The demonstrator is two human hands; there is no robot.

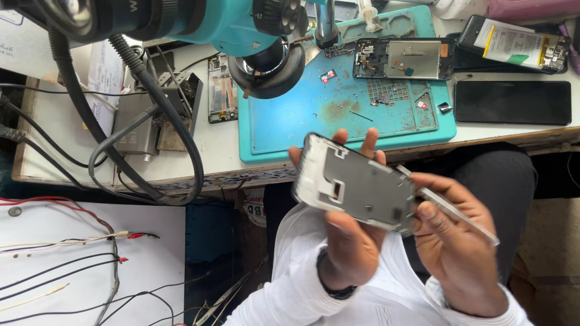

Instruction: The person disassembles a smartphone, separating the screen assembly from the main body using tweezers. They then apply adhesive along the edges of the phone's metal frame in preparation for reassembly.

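Two hands hold one thing between them, in the air in front of the desk (362, 158) edge and above the person's lap. The left hand (347, 241) grips a phone frame (356, 184) from below, thumb on the near edge and fingers (370, 142) showing behind the far edge, so these fingers are closed on it. The long axis of the frame runs from upper left to lower right, with the grey metal inner face turned up to the camera. The right hand (453, 241) is at the lower right end of the frame, just beside it, and its fingers pinch thin metal tweezers (450, 208). The tip of the tweezers points to the right edge of the frame and seems to touch it. On the desk behind lie a teal work mat (290, 121), an opened phone (402, 59) and a black phone (512, 102), well apart from the hands.
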